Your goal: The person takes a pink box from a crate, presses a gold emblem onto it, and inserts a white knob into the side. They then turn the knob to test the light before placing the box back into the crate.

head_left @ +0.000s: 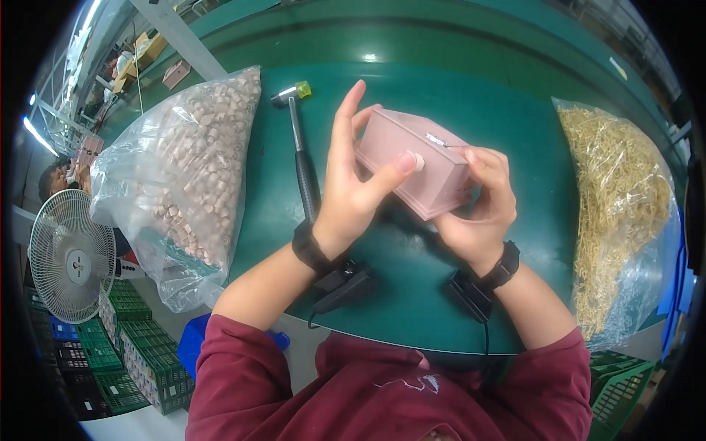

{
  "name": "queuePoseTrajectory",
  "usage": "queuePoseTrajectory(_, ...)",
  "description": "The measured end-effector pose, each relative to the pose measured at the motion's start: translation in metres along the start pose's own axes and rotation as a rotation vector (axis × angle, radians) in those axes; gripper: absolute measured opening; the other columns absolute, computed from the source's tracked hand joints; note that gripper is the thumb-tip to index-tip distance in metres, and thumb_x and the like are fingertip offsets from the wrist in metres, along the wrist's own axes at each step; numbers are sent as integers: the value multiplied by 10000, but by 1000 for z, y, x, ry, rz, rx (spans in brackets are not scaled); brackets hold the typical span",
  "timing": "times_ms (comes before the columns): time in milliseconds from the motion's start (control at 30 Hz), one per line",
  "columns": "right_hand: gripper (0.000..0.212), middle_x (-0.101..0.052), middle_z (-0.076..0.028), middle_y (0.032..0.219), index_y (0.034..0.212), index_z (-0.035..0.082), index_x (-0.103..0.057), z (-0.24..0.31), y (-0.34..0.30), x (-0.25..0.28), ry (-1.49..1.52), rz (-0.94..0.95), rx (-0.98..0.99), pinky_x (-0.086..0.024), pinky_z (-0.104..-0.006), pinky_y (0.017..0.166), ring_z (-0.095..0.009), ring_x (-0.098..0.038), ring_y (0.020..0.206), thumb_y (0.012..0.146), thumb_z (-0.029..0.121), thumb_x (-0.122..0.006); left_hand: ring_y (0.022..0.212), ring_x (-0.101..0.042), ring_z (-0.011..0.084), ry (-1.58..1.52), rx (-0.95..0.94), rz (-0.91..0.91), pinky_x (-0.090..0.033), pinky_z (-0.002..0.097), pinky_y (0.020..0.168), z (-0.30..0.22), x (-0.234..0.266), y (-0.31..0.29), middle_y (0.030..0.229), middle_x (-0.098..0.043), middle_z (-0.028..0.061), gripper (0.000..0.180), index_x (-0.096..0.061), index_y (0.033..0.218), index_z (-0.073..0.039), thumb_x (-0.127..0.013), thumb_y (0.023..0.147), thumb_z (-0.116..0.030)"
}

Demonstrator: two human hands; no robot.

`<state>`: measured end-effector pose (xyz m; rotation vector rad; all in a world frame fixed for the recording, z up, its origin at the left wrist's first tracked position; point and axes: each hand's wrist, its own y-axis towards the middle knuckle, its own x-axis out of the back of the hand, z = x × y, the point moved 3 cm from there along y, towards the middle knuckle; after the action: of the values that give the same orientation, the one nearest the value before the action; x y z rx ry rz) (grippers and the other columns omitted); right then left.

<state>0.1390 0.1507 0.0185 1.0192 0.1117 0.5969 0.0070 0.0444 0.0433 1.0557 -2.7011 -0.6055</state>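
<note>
A pale pink box with moulded edges is held tilted above the green table. My left hand has its thumb pressed on a small round light knob on the box's face. The index finger points up, and other fingers reach behind the box. My right hand grips the box's right end, thumb below and fingertips at the upper edge. Beside those fingertips, a small silvery metal piece shows on the upper edge. A hammer with a black grip and yellow-green tip lies left of my left hand.
A clear bag of small pinkish pieces stands at the left, another bag of gold-coloured metal pieces at the right. Black devices with cables sit below my wrists. A fan, stacked crates and another person are at far left.
</note>
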Motion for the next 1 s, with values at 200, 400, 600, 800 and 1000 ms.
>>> queuePoseTrajectory(200,655,-571,-156,1097,1156,48,-510,2,-1,-1,-4,-11,23,-462,-320,797,-268,-550,994,544,-87,-698,1166,-454,257,-197,212,130,-343,362,1001,-13,-1,2,1249,-441,208,872,-173,1433,-15,-681,766,-253)
queuePoseTrajectory(400,604,-625,-120,1017,1075,53,-563,3,3,-1,-62,-87,85,-499,-301,674,-258,-572,894,507,-34,-748,1144,-467,240,-220,232,216,-352,359,992,-11,5,9,1190,-473,180,873,-196,1429,-33,-709,755,-247)
queuePoseTrajectory(600,616,-618,-124,1034,1087,52,-552,5,3,-2,-107,-69,47,-496,-315,712,-266,-567,913,510,-29,-751,1130,-478,250,-237,188,178,-358,351,983,-3,7,8,1191,-473,172,758,-332,1380,-43,-713,744,-204)
queuePoseTrajectory(800,625,-605,-113,1031,1095,57,-549,-1,1,0,-82,-117,-34,-489,-318,719,-271,-556,935,509,-13,-755,931,-526,261,620,-553,91,-378,359,861,-25,3,1,997,-581,80,383,-617,1052,-61,-738,699,-145)
queuePoseTrajectory(1000,629,-603,-105,1023,1092,66,-551,6,6,0,-136,-46,52,-479,-327,719,-271,-551,917,502,-2,-759,842,-516,233,702,-651,56,-402,312,770,-24,2,-3,823,-603,73,221,-631,948,-34,-699,750,-106)
